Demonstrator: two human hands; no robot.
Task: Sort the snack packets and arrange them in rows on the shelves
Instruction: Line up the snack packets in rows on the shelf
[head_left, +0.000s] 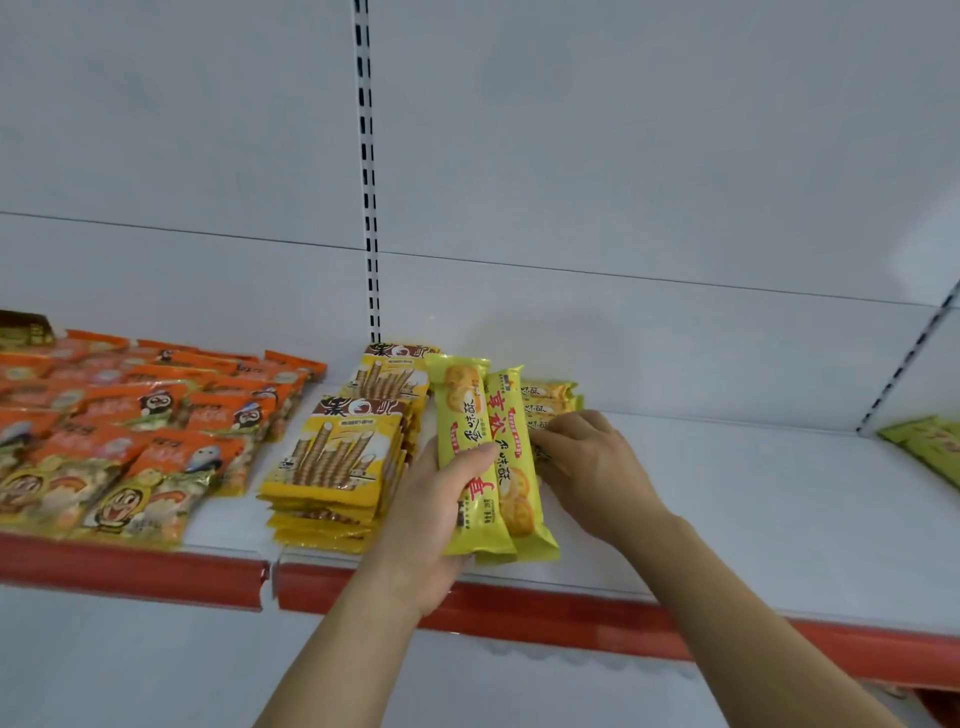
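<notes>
- Two long yellow biscuit packets sit side by side in the left hand, held just above the front part of the white shelf; their far ends point toward the back panel.
- The left hand grips them from below and the left, its thumb curled over the face of the nearer-left packet.
- The right hand lies just beside these packets on their right, fingers bent and tips pinching the edge of a small stack of the same yellow packets lying flat on the shelf behind; how firm that pinch is I cannot tell.
- Left of the held packets, touching or nearly so, stand two piles of yellow wafer-roll packets, one in front of the other.
- Farther left, orange snack packets lie overlapping in rows, with cartoon-face packets at the front edge.
- At the far right edge a few green packets lie on the neighbouring shelf section.
- A red strip runs along the shelf front; a slotted upright rises up the white back panel.
</notes>
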